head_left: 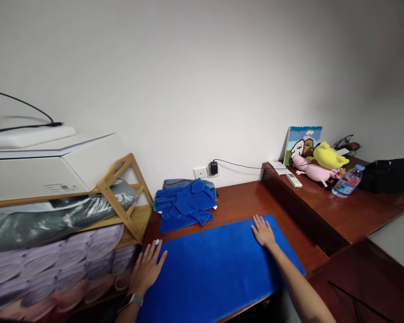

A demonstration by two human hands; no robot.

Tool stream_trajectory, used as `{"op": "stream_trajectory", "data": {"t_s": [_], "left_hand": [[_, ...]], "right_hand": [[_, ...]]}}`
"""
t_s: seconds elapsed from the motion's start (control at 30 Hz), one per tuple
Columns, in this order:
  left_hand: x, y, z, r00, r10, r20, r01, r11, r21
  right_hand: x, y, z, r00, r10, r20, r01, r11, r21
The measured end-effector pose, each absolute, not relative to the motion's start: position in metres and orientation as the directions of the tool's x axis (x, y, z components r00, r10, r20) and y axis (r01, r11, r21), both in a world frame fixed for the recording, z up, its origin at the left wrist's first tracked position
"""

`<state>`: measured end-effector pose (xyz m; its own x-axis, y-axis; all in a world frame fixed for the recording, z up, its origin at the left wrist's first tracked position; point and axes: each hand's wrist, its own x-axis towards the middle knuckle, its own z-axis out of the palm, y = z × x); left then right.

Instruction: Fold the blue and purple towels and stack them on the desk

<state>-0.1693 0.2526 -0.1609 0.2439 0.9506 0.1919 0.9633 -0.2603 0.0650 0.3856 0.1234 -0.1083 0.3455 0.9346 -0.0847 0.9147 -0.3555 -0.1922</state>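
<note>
Our fingers are spread apart on both hands, clamped on nothing. Those of our left hand (147,269) rest at the left edge of the blue towel (215,278), while those of our right hand (263,231) lie flat near its far right corner. The towel lies flat on the desk (242,202) directly before us. Its long axis runs left to right, rising slightly to the right in this view, so each hand sits toward one end. The right hand is farther onto the cloth, and neither arm crosses the other. A watch (135,299) circles our left wrist. Just beyond the towel's far edge, a crumpled blue cloth (185,206) lies over a grey item (175,183). Left of us, a bamboo shelf (138,220) holds folded lilac cloths (54,264), with a white printer (30,175) above them. To the right, a raised wooden ledge (323,211) carries a remote (293,180), a pink plush toy (311,170), a yellow plush toy (328,156), and a water bottle (347,182).
</note>
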Motion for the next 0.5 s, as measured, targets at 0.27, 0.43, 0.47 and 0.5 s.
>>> {"op": "stream_trajectory", "data": {"t_s": [0.27,0.43,0.47,0.5], "left_hand": [[-0.168,0.259,-0.158,0.212,0.964,0.162,0.966,-0.231,0.114],[-0.158,0.235,-0.133,0.355,0.909,0.220,0.918,-0.383,0.105],[-0.156,0.226,-0.130,0.395,0.889,0.232,0.898,-0.426,0.106],[-0.154,0.217,-0.128,0.425,0.874,0.235,0.882,-0.458,0.109]], "right_hand": [[0.453,0.102,-0.111,0.467,0.876,-0.118,0.857,-0.482,-0.183],[0.385,0.106,-0.090,0.331,0.936,0.118,0.906,-0.280,-0.318],[0.360,0.106,-0.088,0.271,0.945,0.181,0.916,-0.196,-0.349],[0.332,0.104,-0.088,0.198,0.955,0.221,0.921,-0.104,-0.376]]}}
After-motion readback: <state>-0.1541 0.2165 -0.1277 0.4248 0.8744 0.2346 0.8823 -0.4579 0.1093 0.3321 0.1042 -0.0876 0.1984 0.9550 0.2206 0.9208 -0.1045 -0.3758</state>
